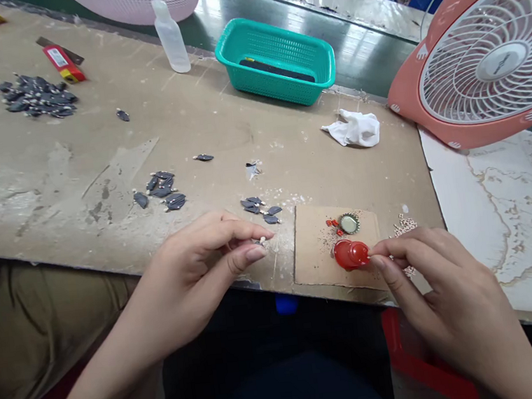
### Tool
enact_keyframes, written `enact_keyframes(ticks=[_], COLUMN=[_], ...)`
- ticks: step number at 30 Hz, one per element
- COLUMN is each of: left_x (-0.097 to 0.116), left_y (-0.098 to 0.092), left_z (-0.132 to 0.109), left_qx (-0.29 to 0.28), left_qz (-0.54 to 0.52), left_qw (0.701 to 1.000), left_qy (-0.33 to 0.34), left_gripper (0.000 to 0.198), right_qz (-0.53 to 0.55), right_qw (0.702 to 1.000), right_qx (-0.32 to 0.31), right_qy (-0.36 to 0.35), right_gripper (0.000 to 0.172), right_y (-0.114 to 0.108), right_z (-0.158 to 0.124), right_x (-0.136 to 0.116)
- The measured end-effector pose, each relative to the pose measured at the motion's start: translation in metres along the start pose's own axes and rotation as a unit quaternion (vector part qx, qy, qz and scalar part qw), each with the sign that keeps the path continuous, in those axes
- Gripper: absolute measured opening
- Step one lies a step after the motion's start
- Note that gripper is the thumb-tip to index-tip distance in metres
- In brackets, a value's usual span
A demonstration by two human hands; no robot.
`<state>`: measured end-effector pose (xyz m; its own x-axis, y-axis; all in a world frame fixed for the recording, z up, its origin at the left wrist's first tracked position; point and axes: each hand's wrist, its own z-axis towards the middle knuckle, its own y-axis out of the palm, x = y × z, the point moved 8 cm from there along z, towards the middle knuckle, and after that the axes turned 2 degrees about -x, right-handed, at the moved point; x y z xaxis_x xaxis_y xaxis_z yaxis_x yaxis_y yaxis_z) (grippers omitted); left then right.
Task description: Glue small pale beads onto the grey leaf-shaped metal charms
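Your left hand (pixel 192 275) has thumb and forefinger pinched nearly closed on a tiny pale piece (pixel 262 241), just over the near edge of the surface (pixel 97 148). It's too small to make out clearly. Your right hand (pixel 450 294) curls its fingers (pixel 387 247) in against a red translucent dome (pixel 352 254) on a cardboard square (pixel 314 264), but you can't tell whether they grip it.

You appear to be at the fine handling stage, with dark leaf-shaped pieces (pixel 254 206) just beyond your left fingertips. A crown bottle cap (pixel 349 223) sits beside the dome, and pale beads (pixel 404 227) lie past the cardboard's right edge. This calls for a steady pinch. Whatever's inside the dome can't be made out, and your right hand partly blocks the beads.
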<state>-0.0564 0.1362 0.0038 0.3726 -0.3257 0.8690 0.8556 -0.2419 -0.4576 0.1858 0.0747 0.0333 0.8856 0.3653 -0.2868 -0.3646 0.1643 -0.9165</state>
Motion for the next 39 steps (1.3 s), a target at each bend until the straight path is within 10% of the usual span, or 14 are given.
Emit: enact_keyframes(ticks=[5,10,21,39], left_x=[-0.004,0.000,0.021,0.025], left_y=[0.029,0.069,0.105,0.110], left_z=[-0.010,-0.016,-0.022,-0.027], left_qx=[-0.007,-0.037,-0.063,-0.062], left_qz=[-0.269,-0.447,-0.586,-0.565], left_qw=[0.959,0.875,0.773,0.784], left_qy=[-0.094,-0.181,-0.235,-0.251], left_gripper=[0.008,0.015,0.024,0.026], right_qz=[0.148,0.352,0.350,0.336], right_qw=[0.977,0.893,0.917,0.903], right_qx=[0.048,0.075,0.100,0.166], right_qy=[0.144,0.269,0.161,0.209], right_gripper=[0.009,0.014,0.008,0.010], right_y=[-0.011,0.003,-0.006,0.000], right_z=[-0.009,-0.028,-0.029,-0.035], right_x=[0.020,0.035,-0.015,-0.036])
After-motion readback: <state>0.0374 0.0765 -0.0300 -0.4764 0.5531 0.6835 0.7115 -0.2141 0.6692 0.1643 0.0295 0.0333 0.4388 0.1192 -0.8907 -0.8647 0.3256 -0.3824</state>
